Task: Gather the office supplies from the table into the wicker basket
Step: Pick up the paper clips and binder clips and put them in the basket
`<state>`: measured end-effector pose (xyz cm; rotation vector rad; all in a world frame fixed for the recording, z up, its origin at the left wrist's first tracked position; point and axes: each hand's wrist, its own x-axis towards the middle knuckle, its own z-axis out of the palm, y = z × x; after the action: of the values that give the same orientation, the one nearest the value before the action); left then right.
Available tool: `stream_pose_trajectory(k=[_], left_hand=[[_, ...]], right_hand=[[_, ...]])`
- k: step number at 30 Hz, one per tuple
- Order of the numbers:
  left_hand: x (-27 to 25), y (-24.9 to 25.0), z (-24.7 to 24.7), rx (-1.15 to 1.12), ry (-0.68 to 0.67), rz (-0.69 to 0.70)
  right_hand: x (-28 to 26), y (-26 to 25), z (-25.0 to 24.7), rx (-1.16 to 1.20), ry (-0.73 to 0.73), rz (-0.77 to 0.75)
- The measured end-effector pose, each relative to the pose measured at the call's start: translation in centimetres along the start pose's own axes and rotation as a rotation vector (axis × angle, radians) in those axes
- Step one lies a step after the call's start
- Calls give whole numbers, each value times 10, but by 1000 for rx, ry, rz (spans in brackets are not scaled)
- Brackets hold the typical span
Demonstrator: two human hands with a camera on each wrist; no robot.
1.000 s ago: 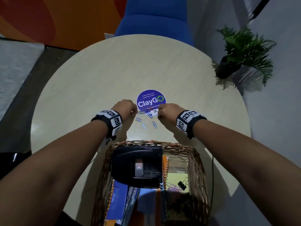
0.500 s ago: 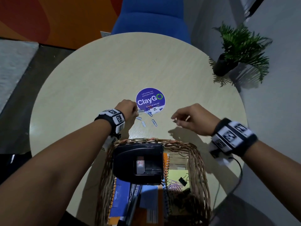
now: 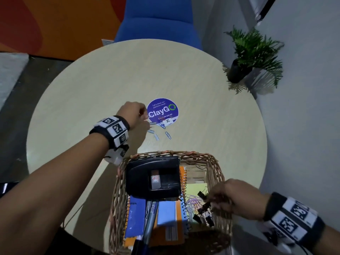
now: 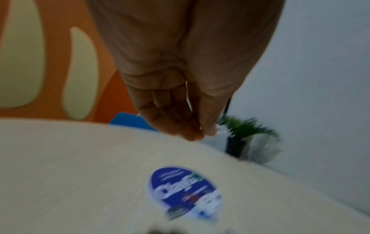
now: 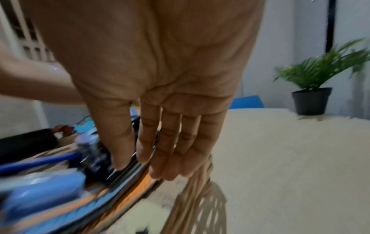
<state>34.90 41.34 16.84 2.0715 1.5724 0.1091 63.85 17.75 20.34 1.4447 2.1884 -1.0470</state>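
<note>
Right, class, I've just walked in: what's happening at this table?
A person is clearing small supplies into the wicker basket. The right hand reaches over the basket with fingers straight. The left hand is at the paper clips lying loose on the table beside the purple sticker.

I see my left hand (image 3: 133, 115) at mid-tabletop (image 3: 92, 100), fingers bunched just beside the round purple ClayGo sticker (image 3: 162, 110), with loose paper clips (image 3: 161, 132) lying below it. My right hand (image 3: 232, 197) reaches over the right rim of the wicker basket (image 3: 117, 196), at the tabletop's near edge, above black binder clips (image 3: 203, 208).
</note>
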Motion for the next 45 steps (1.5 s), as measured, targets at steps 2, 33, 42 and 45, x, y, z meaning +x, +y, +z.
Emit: stream_pose_trajectory(k=[2, 33, 42, 45], left_hand=[[-29, 24, -13, -14, 30, 128], [24, 5, 44, 399, -290, 231], [18, -2, 37, 299, -350, 140], [4, 4, 15, 243, -349, 158]], right_hand=[[6, 8, -20, 27, 97, 42], [224, 19, -98, -268, -13, -10], [104, 22, -110, 29, 225, -77], [58, 14, -84, 93, 179, -81]])
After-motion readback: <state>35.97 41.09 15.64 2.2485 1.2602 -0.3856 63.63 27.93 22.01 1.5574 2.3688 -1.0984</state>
